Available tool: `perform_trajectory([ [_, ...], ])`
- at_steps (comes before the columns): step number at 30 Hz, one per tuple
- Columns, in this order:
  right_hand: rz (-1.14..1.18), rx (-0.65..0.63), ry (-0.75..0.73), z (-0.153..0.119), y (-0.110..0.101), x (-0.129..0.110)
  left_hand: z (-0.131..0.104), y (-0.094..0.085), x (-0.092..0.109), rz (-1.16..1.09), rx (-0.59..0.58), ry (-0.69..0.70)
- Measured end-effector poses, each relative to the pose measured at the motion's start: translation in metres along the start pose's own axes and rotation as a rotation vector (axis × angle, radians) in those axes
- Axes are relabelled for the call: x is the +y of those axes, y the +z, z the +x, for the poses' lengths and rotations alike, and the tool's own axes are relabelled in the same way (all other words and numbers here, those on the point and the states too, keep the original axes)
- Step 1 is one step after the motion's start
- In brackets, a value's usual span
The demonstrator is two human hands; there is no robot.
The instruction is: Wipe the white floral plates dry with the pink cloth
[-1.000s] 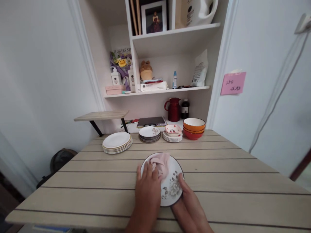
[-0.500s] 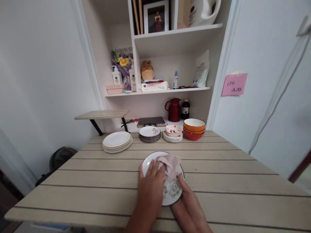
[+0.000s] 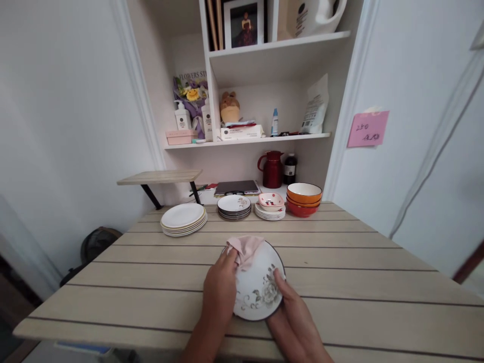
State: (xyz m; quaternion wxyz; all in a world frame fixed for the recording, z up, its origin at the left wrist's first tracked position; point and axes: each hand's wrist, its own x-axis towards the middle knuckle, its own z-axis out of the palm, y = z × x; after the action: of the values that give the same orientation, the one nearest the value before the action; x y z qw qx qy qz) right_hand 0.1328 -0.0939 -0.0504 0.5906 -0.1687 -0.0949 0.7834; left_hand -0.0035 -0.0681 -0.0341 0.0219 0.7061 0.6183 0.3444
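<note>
Currently, the half-closed left hand holds a pink cloth far-left on the floral plate; the half-open right hand grips its near-right edge, ideally steady for even wiping.

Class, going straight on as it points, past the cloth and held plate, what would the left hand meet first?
The left hand likely meets the stack of dark-rimmed plates, though depth is unclear.

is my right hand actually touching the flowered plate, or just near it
Touching. The head view shows the right hand at the edge of the flowered plate, its thumb lying over the rim onto the upper face.
</note>
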Motion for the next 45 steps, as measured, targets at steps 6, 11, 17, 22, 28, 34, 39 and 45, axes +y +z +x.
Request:
perform_trajectory([
  [6,-0.037,0.126,-0.026,0.001,0.000,-0.002,0.007,-0.009,-0.017,-0.477,0.182,-0.277],
  [11,-0.218,0.220,-0.055,0.002,0.005,-0.014,0.017,-0.029,-0.029,-0.918,0.170,-0.510],
  [17,-0.462,0.127,-0.001,0.020,0.024,-0.034,0.034,-0.060,-0.020,-1.243,-0.038,-0.517],
  [22,-0.603,0.076,0.045,0.026,0.044,-0.046,0.047,-0.074,-0.008,-1.024,-0.058,-0.370],
  [28,-0.646,0.020,0.105,0.026,0.045,-0.054,0.059,-0.069,-0.008,-0.853,0.021,-0.220],
  [34,-0.629,0.015,0.092,0.027,0.049,-0.054,0.063,-0.072,-0.010,-0.879,0.043,-0.212],
  [39,-0.553,0.032,0.129,0.030,0.050,-0.048,0.064,-0.069,-0.008,-0.740,-0.068,-0.035],
  [45,-0.553,-0.004,0.205,0.034,0.051,-0.047,0.053,-0.083,-0.007,-0.591,-0.270,0.053],
])
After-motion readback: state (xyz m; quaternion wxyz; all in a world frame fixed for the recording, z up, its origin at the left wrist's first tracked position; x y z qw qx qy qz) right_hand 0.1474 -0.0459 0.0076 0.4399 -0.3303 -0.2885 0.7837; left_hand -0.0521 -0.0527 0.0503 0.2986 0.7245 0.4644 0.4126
